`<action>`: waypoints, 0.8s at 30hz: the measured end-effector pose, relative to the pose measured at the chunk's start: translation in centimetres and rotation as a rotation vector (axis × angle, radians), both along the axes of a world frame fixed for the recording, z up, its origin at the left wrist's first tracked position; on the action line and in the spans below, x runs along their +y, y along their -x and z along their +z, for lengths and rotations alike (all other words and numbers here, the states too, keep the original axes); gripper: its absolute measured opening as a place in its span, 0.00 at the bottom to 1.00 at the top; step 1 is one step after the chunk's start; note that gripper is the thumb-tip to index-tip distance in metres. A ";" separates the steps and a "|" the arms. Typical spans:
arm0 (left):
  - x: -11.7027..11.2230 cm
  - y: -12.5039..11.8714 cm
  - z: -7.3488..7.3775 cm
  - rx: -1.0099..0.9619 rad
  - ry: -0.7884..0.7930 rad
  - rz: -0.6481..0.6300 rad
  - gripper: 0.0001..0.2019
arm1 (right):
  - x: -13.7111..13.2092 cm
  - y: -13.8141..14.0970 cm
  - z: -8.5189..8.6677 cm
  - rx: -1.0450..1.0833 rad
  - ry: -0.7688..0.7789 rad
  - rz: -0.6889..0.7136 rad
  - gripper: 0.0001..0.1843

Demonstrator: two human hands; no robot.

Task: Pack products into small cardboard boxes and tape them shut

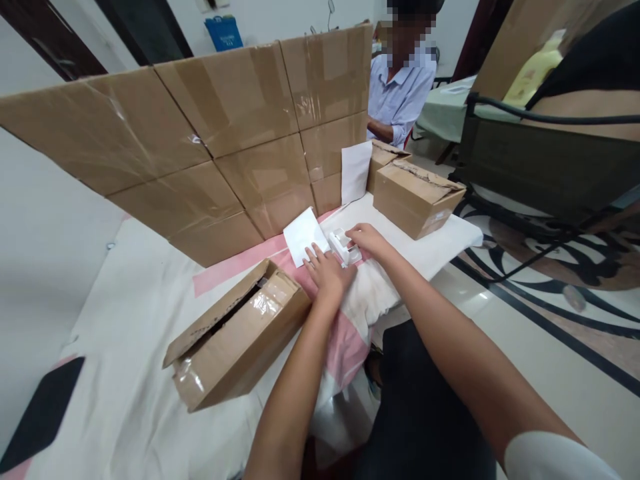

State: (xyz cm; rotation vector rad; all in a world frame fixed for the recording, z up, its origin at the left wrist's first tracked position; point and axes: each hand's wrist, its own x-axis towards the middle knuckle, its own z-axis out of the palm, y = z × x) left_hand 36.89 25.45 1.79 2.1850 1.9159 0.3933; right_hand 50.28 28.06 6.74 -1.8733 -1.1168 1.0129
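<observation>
A white sheet (pixel 302 233), like paper or thin card, lies at a slant on the cloth-covered table. My left hand (pixel 326 269) rests over its lower edge with the fingers spread. Just to the right is a small white plastic piece (pixel 340 244) with raised parts; its exact kind is too small to make out. The bent fingers of my right hand (pixel 368 240) close on its right side. The thumb of my left hand lies close to the near end of this piece.
A tall cardboard partition (pixel 255 153) stands behind my hands. An opened carton (pixel 240 340) sits at left, another carton (pixel 420 200) at right. A white paper (pixel 356 172) leans on the partition. A person (pixel 407 93) sits beyond; a dark flat object (pixel 43 413) lies far left.
</observation>
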 end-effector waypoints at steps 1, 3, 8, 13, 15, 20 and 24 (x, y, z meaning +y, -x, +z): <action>-0.2 0.0 -0.2 -0.012 -0.018 -0.006 0.39 | 0.0 0.0 -0.1 0.002 -0.003 -0.007 0.05; -0.7 0.2 -0.7 -0.033 -0.050 -0.020 0.35 | -0.1 0.1 -0.2 0.001 -0.005 -0.016 0.05; -1.9 1.2 -0.4 -0.059 -0.138 0.025 0.23 | -0.1 0.1 -0.4 -0.033 -0.004 -0.008 0.06; 0.7 1.5 0.6 -0.086 -0.178 0.059 0.24 | 0.1 0.2 -0.6 -0.077 -0.014 -0.006 0.08; 3.0 1.3 0.6 -0.088 -0.122 0.050 0.27 | 0.2 0.4 -0.5 -0.092 -0.008 -0.010 0.09; 8.8 1.7 -0.2 -0.070 0.033 0.059 0.30 | 0.3 0.9 -0.1 -0.115 0.009 -0.017 0.13; 11.1 2.7 -1.0 -0.070 0.062 0.101 0.28 | 0.6 1.0 0.1 -0.110 0.030 -0.013 0.14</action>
